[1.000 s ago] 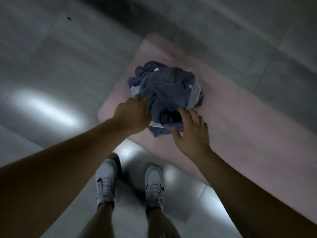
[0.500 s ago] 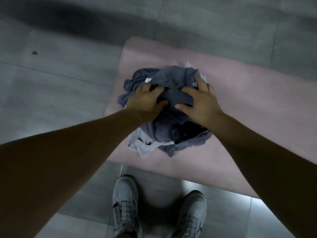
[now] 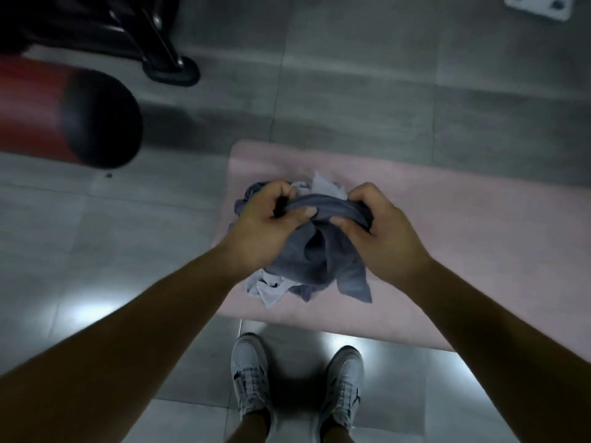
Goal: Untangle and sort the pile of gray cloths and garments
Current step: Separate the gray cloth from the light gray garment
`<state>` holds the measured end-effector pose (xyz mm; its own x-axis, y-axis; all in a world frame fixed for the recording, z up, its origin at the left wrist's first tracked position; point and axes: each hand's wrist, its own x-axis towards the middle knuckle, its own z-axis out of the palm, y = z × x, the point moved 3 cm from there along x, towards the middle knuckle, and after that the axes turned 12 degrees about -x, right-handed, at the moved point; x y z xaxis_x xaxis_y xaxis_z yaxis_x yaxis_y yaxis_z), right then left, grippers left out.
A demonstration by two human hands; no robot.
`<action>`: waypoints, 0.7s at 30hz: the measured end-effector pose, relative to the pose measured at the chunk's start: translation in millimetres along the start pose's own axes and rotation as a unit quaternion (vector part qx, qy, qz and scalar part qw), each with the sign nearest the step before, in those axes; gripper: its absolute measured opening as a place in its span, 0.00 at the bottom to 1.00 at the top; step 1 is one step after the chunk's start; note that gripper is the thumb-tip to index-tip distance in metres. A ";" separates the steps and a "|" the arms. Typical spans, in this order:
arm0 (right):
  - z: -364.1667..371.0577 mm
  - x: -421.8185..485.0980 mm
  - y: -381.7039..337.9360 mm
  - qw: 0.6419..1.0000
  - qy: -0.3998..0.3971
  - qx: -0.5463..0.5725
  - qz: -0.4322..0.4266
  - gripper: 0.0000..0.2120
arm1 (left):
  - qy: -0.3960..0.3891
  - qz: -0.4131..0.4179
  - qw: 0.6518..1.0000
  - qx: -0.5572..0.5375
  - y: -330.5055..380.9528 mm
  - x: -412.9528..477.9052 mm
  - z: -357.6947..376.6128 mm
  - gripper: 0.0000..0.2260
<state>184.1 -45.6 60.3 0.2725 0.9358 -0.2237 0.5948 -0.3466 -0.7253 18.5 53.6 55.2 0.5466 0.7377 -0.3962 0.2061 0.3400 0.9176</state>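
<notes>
We see both hands closed on one dark gray cloth [image 3: 315,251] at the centre of the view. The left hand [image 3: 267,225] has its fingers [image 3: 305,212] curled tight around a rolled edge of that cloth, with the thumb pressed on the near side of the roll. The right hand [image 3: 383,231] grips the same rolled edge at its 3 o'clock end; its fingers are folded over the fabric and the thumb tip shows beneath the roll. The two hands lie close together, and the gathered edge runs between them as a short band. Below the band the dark gray cloth hangs in loose folds with a dark opening at its middle.

The pile of gray cloths [image 3: 271,289] lies under and around the hands on a pink mat [image 3: 447,251]. Paler pieces of the pile show at 12 o'clock from the hands and at 6 o'clock, where a light gray piece with a dark mark lies flat. A pointed dark gray corner lies on the mat at about 5 o'clock from the hands. We cannot tell how many separate garments the pile contains.

The pink mat lies on a gray tiled floor [image 3: 96,251]. Two light-coloured shoes [image 3: 297,385] stand on the tiles at 6 o'clock, just beside the near edge of the mat. A red and black cylinder [image 3: 70,113] shows at 10 o'clock, a black stand foot [image 3: 171,70] at 11 o'clock, and a white plate [image 3: 537,6] at 1 o'clock.
</notes>
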 end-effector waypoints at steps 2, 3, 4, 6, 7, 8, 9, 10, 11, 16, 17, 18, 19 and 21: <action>-43.8 -18.8 -47.4 0.999 0.020 0.029 -0.003 0.07 | -0.013 -0.011 0.998 -0.064 56.6 -27.6 8.7 0.10; -66.1 -27.7 -70.3 0.999 0.032 0.037 -0.002 0.06 | -0.019 -0.018 0.996 -0.081 84.5 -41.7 13.9 0.12; -87.6 -36.2 -91.5 0.998 0.044 0.048 0.005 0.06 | -0.025 -0.025 0.995 -0.093 112.1 -55.6 19.4 0.14; -129.1 -50.3 -134.5 0.994 0.061 0.085 0.023 0.06 | -0.043 -0.052 0.989 -0.134 166.3 -81.8 32.5 0.19; -148.5 -56.3 -155.0 0.993 0.066 0.098 0.028 0.06 | -0.056 -0.067 0.983 -0.163 194.4 -93.7 40.5 0.21; -166.9 -61.9 -174.7 0.992 0.066 0.101 0.028 0.06 | -0.069 -0.080 0.978 -0.181 219.9 -104.5 48.7 0.26; -184.1 -68.5 -194.2 0.992 0.059 0.104 0.026 0.06 | -0.075 -0.082 0.976 -0.188 248.0 -117.3 56.3 0.31; -201.6 -75.2 -213.9 0.992 0.049 0.110 0.020 0.07 | -0.076 -0.068 0.979 -0.178 273.6 -127.6 61.8 0.31; -218.5 -83.9 -230.4 0.991 0.037 0.127 0.018 0.07 | -0.067 -0.050 0.983 -0.164 297.0 -137.7 65.8 0.23; -292.4 -141.9 -278.3 0.980 0.006 0.199 0.007 0.20 | -0.001 -0.049 0.982 -0.182 386.4 -181.4 66.6 0.06; -302.5 -151.6 -284.0 0.984 0.003 0.175 0.002 0.20 | -0.007 -0.036 0.982 -0.184 401.6 -188.9 66.6 0.06; -311.1 -160.7 -289.6 0.988 -0.006 0.155 -0.002 0.19 | -0.011 -0.024 0.981 -0.193 413.9 -195.0 66.6 0.07; -318.3 -166.9 -293.1 0.990 -0.018 0.139 -0.001 0.18 | -0.011 -0.013 0.979 -0.204 428.4 -200.6 67.3 0.07; -329.5 -175.8 -300.2 0.993 -0.061 0.101 0.014 0.20 | 0.012 0.010 0.975 -0.223 453.9 -209.3 67.9 0.07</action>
<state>206.8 -127.3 531.9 0.1852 0.9313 -0.3137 0.4208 -0.3636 -0.8311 52.8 14.0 556.9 0.5271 0.7585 -0.3832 -0.1811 0.5409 0.8214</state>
